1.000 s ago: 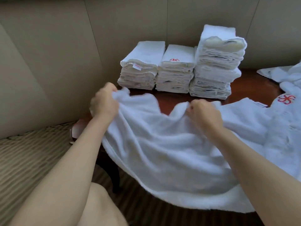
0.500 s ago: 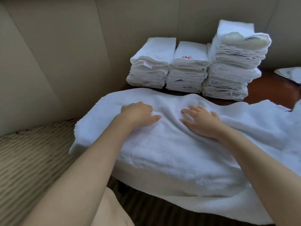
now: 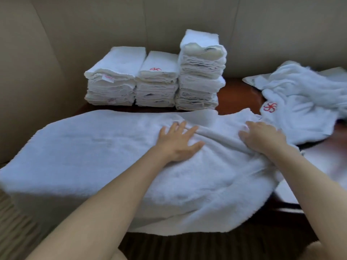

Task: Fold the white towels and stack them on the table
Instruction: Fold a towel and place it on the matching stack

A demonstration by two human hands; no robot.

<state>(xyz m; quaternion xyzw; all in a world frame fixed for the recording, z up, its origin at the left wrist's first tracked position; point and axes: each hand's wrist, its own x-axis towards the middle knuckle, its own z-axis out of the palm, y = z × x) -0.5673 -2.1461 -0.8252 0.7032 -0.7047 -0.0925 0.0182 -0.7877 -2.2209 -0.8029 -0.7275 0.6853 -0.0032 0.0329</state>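
Hands shifted toward the tabletop's right edge since 0.5 s ago: left hand (image 3: pixel 179 142) flat, fingers spread on towel (image 3: pixel 93 152); right hand (image 3: pixel 262 136) presses it, fingers loosely bent. Red pinwheel logo (image 3: pixel 270 106) on unfolded towel; tag text unreadable.

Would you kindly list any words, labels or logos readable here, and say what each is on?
No readable words.
Red pinwheel emblem, no letters: on the loose towel.
Red emblem, blurred: atop the middle stack.
Small white tags with red print, too small to read: on the left stack.

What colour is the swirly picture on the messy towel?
Red, a pinwheel swirl on the white unfolded towel; the head view shows it.
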